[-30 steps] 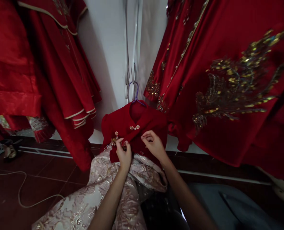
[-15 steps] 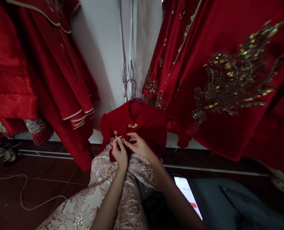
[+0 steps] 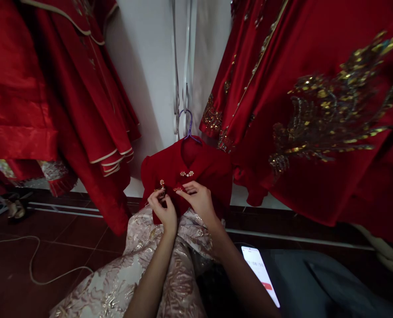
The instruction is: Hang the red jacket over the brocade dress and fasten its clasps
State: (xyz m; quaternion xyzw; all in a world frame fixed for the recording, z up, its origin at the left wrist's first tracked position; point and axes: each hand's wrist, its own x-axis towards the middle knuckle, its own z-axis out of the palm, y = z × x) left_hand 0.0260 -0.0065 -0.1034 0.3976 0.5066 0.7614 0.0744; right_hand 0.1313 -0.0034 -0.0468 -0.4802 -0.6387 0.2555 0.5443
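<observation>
A small red jacket (image 3: 206, 170) hangs on a purple hanger (image 3: 189, 128) in front of me, above a pale pink brocade skirt (image 3: 130, 274). It has a pearl clasp (image 3: 186, 174) at the collar and a second clasp (image 3: 162, 184) lower left. My left hand (image 3: 163, 210) pinches the front edge at that lower clasp. My right hand (image 3: 198, 198) pinches the fabric just beside it, fingertips nearly meeting the left hand's.
Long red gowns (image 3: 66, 101) hang at the left, and red gowns with gold embroidery (image 3: 322, 115) hang at the right, against a white wall (image 3: 156, 79). A lit phone (image 3: 259, 274) lies at the lower right. A white cable (image 3: 30, 265) trails over the dark red floor.
My right hand has moved left from the jacket's right front to meet the left hand at the lower clasp. The phone has come into view.
</observation>
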